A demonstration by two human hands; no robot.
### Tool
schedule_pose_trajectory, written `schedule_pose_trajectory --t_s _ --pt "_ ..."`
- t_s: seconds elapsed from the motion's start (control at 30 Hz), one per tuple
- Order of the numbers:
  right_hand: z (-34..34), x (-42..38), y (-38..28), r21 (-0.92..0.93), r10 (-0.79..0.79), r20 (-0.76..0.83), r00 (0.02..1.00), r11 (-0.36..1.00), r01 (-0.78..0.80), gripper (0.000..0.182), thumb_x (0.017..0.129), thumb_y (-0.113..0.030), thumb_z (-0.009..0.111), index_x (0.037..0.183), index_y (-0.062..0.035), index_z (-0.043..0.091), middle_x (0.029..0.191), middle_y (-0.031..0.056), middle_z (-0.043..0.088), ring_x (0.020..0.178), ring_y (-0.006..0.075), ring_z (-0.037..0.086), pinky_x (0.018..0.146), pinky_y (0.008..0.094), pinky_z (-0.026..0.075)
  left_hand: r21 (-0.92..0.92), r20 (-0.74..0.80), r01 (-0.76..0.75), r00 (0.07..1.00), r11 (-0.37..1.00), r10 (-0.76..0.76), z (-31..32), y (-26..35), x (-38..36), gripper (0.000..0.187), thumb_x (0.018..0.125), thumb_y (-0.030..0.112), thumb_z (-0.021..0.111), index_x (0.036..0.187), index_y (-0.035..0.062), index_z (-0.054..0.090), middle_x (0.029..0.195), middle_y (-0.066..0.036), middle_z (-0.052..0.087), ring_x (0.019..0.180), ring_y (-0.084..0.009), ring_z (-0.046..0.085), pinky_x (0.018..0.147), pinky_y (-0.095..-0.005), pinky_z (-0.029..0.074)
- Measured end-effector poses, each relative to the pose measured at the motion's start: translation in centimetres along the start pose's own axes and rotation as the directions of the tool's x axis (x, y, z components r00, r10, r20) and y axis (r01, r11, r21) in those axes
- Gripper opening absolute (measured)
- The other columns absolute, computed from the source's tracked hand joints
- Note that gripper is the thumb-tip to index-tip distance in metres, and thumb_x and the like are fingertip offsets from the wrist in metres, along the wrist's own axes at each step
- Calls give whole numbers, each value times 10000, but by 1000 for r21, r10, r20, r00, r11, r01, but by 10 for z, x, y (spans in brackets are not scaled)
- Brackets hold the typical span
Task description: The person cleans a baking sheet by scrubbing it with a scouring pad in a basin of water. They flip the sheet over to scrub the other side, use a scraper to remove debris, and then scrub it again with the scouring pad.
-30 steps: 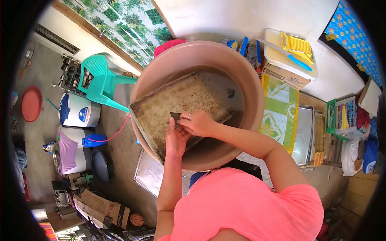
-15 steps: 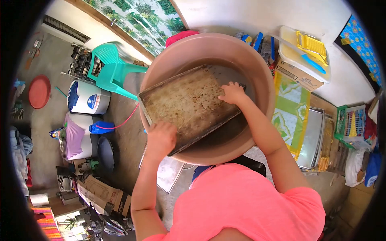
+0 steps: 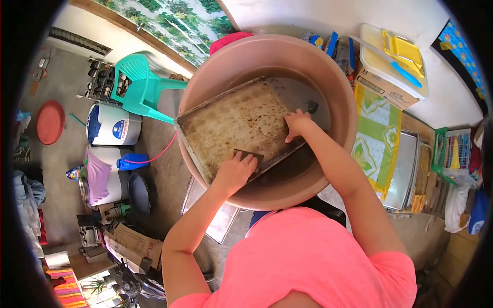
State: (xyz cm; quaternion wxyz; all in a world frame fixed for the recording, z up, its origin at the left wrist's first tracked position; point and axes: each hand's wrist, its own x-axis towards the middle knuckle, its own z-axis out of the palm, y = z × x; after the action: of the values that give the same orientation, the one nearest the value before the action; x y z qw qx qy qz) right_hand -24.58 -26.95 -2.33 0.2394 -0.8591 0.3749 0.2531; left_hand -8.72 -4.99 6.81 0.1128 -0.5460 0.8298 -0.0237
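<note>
A stained rectangular tray (image 3: 226, 126) lies tilted inside a big pinkish-brown basin (image 3: 339, 128), one corner resting on the basin's rim. Under my left hand (image 3: 237, 169), near the tray's lower edge, is a small dark flat pad (image 3: 252, 157) pressed on the tray. My right hand (image 3: 298, 124) holds the tray's right side, thumb on its surface and fingers spread at the edge. Shallow murky water (image 3: 292, 95) shows in the basin, with a small dark clump (image 3: 311, 107) in it, right of the tray.
A green plastic chair (image 3: 138, 90) stands left of the basin, beside a white container (image 3: 120, 124) and a blue jug (image 3: 132, 161). On the right are a patterned cloth (image 3: 372, 138), metal trays (image 3: 403, 169) and a boxed stack with a blue-handled knife (image 3: 405, 73).
My left hand has moved right and inward from the tray's lower-left edge, and the dark pad now shows under it. The dark clump in the water has come into view beyond my right hand.
</note>
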Motion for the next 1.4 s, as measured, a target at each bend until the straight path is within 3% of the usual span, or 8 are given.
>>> schedule_pose_trajectory --t_s 0.27,0.37,0.57,0.87,1.07,1.13,1.23,1.4 --pt "9 4 2 13 -29 -85 996 999 30 860 590 -478 844 1277 -77 517 1297 73 542 1297 289 355 971 458 356 -120 58 50 997 991 -43 49 -53 97 180 826 131 504 964 74 605 969 -38 632 886 -229 611 699 -382 503" --pt "10 2 3 37 -36 -100 994 999 40 877 581 -472 847 1283 -72 506 1303 70 536 1291 289 361 973 454 358 -105 187 105 979 989 -85 36 -53 113 156 826 132 501 933 67 595 969 -57 629 891 -246 615 705 -385 504" --pt "12 5 2 1 -49 -83 995 999 49 969 580 -495 836 1354 -78 430 1397 50 440 1293 293 356 995 466 353 145 12 -98 995 984 98 19 -13 38 250 824 145 501 1036 60 600 1007 -80 626 931 -255 613 709 -334 505" --pt "11 0 -3 -41 -43 -50 998 998 41 1011 619 -511 819 1401 -67 358 1433 47 393 1320 289 319 1006 456 338 101 28 96 995 990 -99 73 -79 137 205 819 138 519 995 98 616 1002 -65 646 862 -229 640 628 -355 503" --pt "14 2 2 4 -51 -67 996 999 51 1087 578 -500 828 1436 -81 307 1496 51 322 1323 300 331 1033 470 338 52 472 48 879 997 -67 3 -52 122 205 830 141 512 999 111 623 990 -53 649 905 -213 641 684 -349 495" --pt "13 4 2 5 -48 -62 997 999 48 1102 575 -500 829 1442 -77 297 1500 56 315 1324 302 330 1038 468 336 70 223 -148 966 987 129 24 -36 75 240 825 148 513 1030 98 626 983 -40 646 898 -213 632 711 -339 485" --pt "18 6 0 5 -47 -57 997 999 47 1123 568 -500 831 1449 -68 284 1506 62 306 1325 304 330 1040 466 337 42 -7 -177 984 983 177 34 -40 65 278 807 155 518 1056 84 619 957 -30 638 858 -209 618 707 -334 485" --pt "20 5 0 25 -51 -95 994 998 54 1136 566 -505 829 1454 -65 274 1519 59 281 1330 310 327 1040 474 337 115 88 -73 994 991 63 67 -60 134 227 806 148 511 1001 73 602 951 -62 633 843 -228 625 639 -362 506"
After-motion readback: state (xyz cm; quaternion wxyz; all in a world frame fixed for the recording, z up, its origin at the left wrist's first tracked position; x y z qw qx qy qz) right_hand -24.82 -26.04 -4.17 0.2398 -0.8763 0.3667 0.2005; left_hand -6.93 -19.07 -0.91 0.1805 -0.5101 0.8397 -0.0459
